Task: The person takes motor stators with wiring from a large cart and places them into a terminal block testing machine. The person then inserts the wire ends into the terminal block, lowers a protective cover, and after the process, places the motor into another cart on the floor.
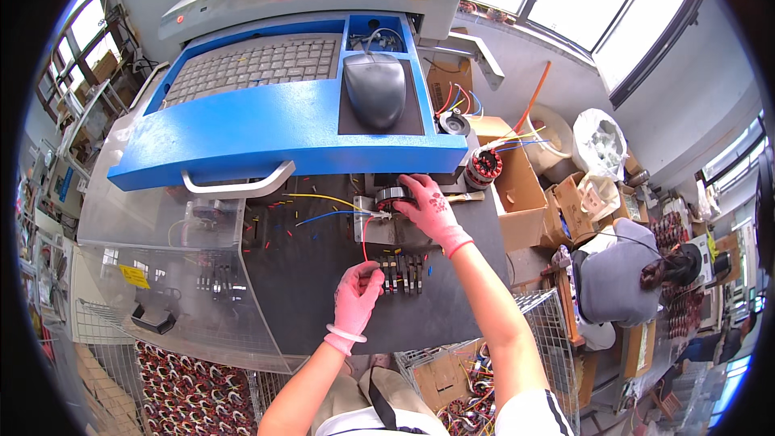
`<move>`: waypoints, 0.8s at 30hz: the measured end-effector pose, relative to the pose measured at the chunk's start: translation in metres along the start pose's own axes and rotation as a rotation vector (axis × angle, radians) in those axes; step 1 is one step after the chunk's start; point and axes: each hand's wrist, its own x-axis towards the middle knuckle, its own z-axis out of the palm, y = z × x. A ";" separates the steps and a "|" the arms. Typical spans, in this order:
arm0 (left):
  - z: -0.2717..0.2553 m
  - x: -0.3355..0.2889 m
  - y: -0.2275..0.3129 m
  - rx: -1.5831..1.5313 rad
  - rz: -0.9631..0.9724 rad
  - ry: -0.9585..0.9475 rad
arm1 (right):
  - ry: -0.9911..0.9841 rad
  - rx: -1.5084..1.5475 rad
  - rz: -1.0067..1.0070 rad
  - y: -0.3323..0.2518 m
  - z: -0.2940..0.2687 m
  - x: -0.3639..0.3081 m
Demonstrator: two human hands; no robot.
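My right hand (pixel 431 211), in a pink glove, is closed on a ring-shaped motor stator (pixel 391 195) at a metal fixture (pixel 362 218) on the dark worktop. Yellow (pixel 319 196), blue (pixel 323 215) and red (pixel 366 239) wires run out from the stator. Nearer to me, my left hand (pixel 353 303), also gloved in pink, pinches the end of the red wire between thumb and fingers. Just right of the left fingertips stands a row of several narrow metal-and-black pieces (pixel 404 274). The stator's right side is hidden by my right fingers.
A blue drawer (pixel 274 125) with keyboard (pixel 250 69) and mouse (pixel 374 90) overhangs the worktop. Clear guard panels (pixel 182 274) stand left. Wired stators (pixel 484 168) and a cardboard box (pixel 521 222) are right. Wire baskets (pixel 557 339) sit below; a person (pixel 617 274) sits farther right.
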 end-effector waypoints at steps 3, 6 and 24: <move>-0.010 -0.002 0.007 0.153 0.053 0.032 | 0.090 -0.060 0.070 -0.031 0.004 -0.023; 0.000 -0.004 0.019 0.534 0.191 -0.039 | -0.293 0.281 0.441 -0.051 0.021 -0.059; 0.010 -0.038 -0.049 1.674 0.332 -0.247 | -0.457 0.270 0.301 -0.028 0.013 -0.064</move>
